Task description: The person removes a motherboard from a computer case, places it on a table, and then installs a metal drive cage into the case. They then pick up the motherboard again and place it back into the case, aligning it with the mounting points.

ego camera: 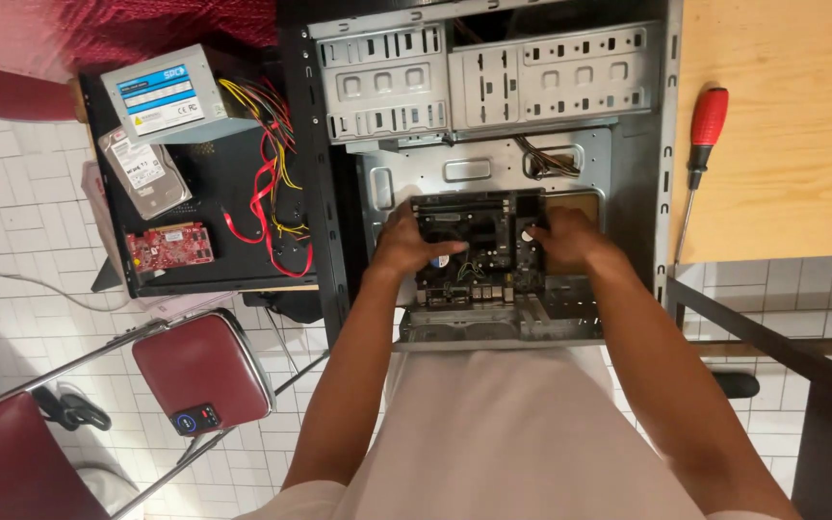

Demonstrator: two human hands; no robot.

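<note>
Fingers of the left hand [414, 243] and right hand [562, 238] are being curled around the board [474, 241], at 9 and 3 o'clock, inside the open case [642, 173]. It is best being kept level and gripped by its edges.

I see a red-handled screwdriver [700, 159] on the wooden table [782, 144] at right; far left, a power supply [170, 96], hard drive [144, 173] and red card [169, 247].

Even, fairly bright indoor light, soft shadows inside the case, sharp focus, slight wide-angle bending at edges.
</note>
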